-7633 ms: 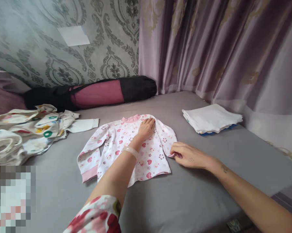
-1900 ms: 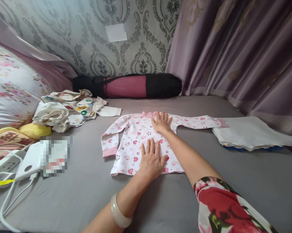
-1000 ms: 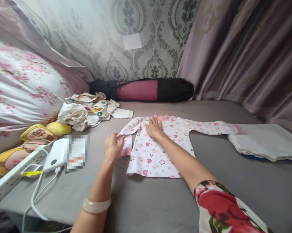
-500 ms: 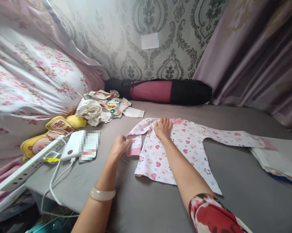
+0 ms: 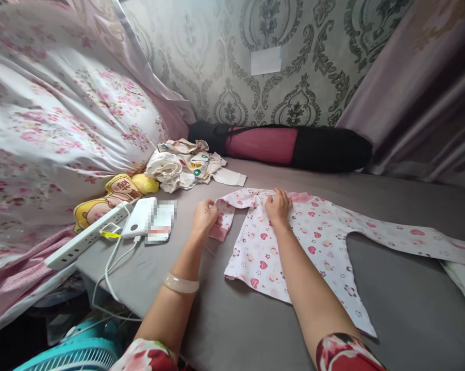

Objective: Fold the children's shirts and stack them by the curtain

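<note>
A child's long-sleeved shirt (image 5: 294, 247), white with pink hearts and a pink collar, lies spread on the grey surface. Its left-side sleeve (image 5: 225, 212) bends down at the elbow and ends in a pink cuff. My left hand (image 5: 205, 216) pinches that sleeve at its outer bend, thumb and fingers closed. Near the collar, my right hand (image 5: 279, 207) rests flat on the shirt's shoulder with fingers stretched out. The other sleeve (image 5: 406, 234) reaches out to the right, its end over a stack of folded cloth (image 5: 464, 281).
A crumpled pile of printed clothes (image 5: 189, 167) lies behind my left hand. A long black and pink bag (image 5: 263, 144) lies along the wall. To the left are a power strip (image 5: 87, 242), a white power bank (image 5: 140, 219), a phone (image 5: 161, 224), cables and a turquoise fan (image 5: 81, 355).
The view has swung left. My left hand has changed from touching the sleeve's side to pinching its bend, drawn slightly outward. My right hand stays on the shoulder.
</note>
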The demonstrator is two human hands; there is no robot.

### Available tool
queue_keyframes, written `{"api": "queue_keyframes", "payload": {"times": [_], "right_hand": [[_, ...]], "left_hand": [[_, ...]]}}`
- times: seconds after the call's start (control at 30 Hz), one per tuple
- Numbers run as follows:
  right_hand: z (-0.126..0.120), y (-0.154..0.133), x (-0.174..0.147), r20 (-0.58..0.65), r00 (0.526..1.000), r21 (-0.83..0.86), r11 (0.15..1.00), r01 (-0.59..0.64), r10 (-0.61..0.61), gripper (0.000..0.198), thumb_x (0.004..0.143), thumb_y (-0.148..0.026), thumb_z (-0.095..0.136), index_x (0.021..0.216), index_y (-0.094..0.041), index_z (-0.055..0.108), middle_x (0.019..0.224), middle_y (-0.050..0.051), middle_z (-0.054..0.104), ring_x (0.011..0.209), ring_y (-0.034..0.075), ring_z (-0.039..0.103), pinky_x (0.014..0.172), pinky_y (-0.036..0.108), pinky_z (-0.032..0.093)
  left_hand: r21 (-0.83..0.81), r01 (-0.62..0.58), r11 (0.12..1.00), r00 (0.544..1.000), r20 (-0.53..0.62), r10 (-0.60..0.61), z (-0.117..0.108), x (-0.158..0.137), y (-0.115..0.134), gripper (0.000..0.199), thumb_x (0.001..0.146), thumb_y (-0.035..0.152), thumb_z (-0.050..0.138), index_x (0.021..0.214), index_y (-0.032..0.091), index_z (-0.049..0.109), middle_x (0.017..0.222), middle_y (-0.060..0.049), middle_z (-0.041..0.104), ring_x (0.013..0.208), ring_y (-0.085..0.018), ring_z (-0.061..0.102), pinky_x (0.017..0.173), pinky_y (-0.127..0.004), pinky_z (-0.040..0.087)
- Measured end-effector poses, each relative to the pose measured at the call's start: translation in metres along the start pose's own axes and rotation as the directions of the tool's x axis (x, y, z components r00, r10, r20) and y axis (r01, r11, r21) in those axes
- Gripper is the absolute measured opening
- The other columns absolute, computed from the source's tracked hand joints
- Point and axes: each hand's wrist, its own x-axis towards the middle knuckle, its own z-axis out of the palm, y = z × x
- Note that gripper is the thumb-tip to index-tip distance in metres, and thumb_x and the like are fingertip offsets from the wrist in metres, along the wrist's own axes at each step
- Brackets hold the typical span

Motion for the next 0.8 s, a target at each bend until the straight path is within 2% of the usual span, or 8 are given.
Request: {"api": "queue_keyframes", "payload": {"times": [0.17, 0.33, 0.43, 0.53, 0.6, 0.67, 0.73, 0.8], "right_hand": [[-0.008, -0.007, -0.001, 0.086, 0.993, 0.032, 0.996, 0.078, -0.080, 0.038, 0.090, -0.016, 0.037, 0.112, -0.016, 0.068, 0.119, 0.011, 0.066, 0.114, 0.022, 0.054, 0.099, 0.032, 0.033], [-0.008, -0.016, -0.007, 0.159, 0.977, 0.022, 0.990, 0.140, -0.141, 0.035, 0.094, -0.021, 0.038, 0.110, -0.020, 0.069, 0.121, 0.007, 0.066, 0.113, 0.022, 0.054, 0.094, 0.032, 0.035], [-0.005, -0.019, -0.011, 0.180, 0.972, 0.009, 0.988, 0.152, -0.151, 0.036, 0.096, -0.024, 0.037, 0.113, -0.021, 0.069, 0.125, 0.007, 0.064, 0.115, 0.023, 0.052, 0.096, 0.033, 0.034], [-0.003, -0.020, -0.013, 0.197, 0.965, 0.001, 0.984, 0.177, -0.173, 0.035, 0.096, -0.027, 0.039, 0.116, -0.022, 0.067, 0.129, 0.007, 0.062, 0.118, 0.023, 0.050, 0.098, 0.034, 0.033], [-0.003, -0.020, -0.014, 0.206, 0.958, -0.004, 0.979, 0.203, -0.197, 0.033, 0.095, -0.027, 0.041, 0.116, -0.023, 0.067, 0.130, 0.006, 0.061, 0.118, 0.024, 0.049, 0.100, 0.035, 0.032], [-0.002, -0.020, -0.015, 0.214, 0.953, -0.014, 0.975, 0.223, -0.215, 0.033, 0.095, -0.028, 0.043, 0.117, -0.024, 0.066, 0.131, 0.005, 0.060, 0.120, 0.024, 0.048, 0.101, 0.036, 0.032], [-0.001, -0.021, -0.016, 0.227, 0.948, -0.030, 0.971, 0.237, -0.224, 0.033, 0.095, -0.029, 0.043, 0.119, -0.024, 0.065, 0.134, 0.005, 0.059, 0.122, 0.024, 0.047, 0.101, 0.036, 0.031], [-0.001, -0.021, -0.016, 0.239, 0.944, -0.053, 0.967, 0.247, -0.228, 0.034, 0.096, -0.030, 0.042, 0.121, -0.025, 0.064, 0.136, 0.006, 0.057, 0.124, 0.025, 0.045, 0.102, 0.037, 0.030]], "left_hand": [[-0.138, -0.115, 0.984, 0.986, -0.139, 0.095, 0.006, 0.008, 0.013, 0.012, 0.077, 0.027, 0.063, 0.086, 0.020, 0.061, 0.071, -0.005, 0.069, 0.057, -0.019, 0.066, 0.051, -0.025, 0.044], [-0.129, -0.214, 0.968, 0.947, -0.270, 0.173, 0.008, 0.024, 0.020, 0.019, 0.076, 0.037, 0.067, 0.081, 0.020, 0.061, 0.075, -0.004, 0.067, 0.078, -0.020, 0.066, 0.066, -0.026, 0.049], [-0.183, -0.271, 0.945, 0.925, -0.322, 0.203, 0.011, 0.039, 0.019, 0.018, 0.074, 0.034, 0.066, 0.082, 0.019, 0.061, 0.073, -0.002, 0.063, 0.077, -0.017, 0.062, 0.068, -0.025, 0.048], [-0.349, -0.279, 0.895, 0.922, -0.360, 0.147, 0.016, 0.053, 0.017, 0.017, 0.069, 0.019, 0.063, 0.086, 0.018, 0.061, 0.068, 0.003, 0.056, 0.066, -0.012, 0.057, 0.065, -0.021, 0.047], [-0.502, -0.227, 0.835, 0.941, -0.334, 0.056, 0.018, 0.062, 0.019, 0.030, 0.063, 0.010, 0.059, 0.092, 0.018, 0.062, 0.066, 0.005, 0.051, 0.058, -0.008, 0.052, 0.061, -0.019, 0.045], [-0.655, -0.115, 0.747, 0.968, -0.241, -0.063, 0.018, 0.068, 0.022, 0.041, 0.059, 0.005, 0.054, 0.097, 0.017, 0.061, 0.063, 0.007, 0.049, 0.053, -0.006, 0.050, 0.058, -0.018, 0.045], [-0.767, 0.015, 0.642, 0.978, -0.123, -0.169, 0.015, 0.074, 0.026, 0.042, 0.057, 0.002, 0.053, 0.096, 0.016, 0.060, 0.062, 0.007, 0.049, 0.053, -0.006, 0.051, 0.057, -0.017, 0.045], [-0.815, 0.091, 0.572, 0.972, -0.052, -0.230, 0.011, 0.079, 0.030, 0.035, 0.058, 0.001, 0.054, 0.091, 0.015, 0.060, 0.062, 0.005, 0.051, 0.054, -0.006, 0.053, 0.055, -0.015, 0.044]]}}
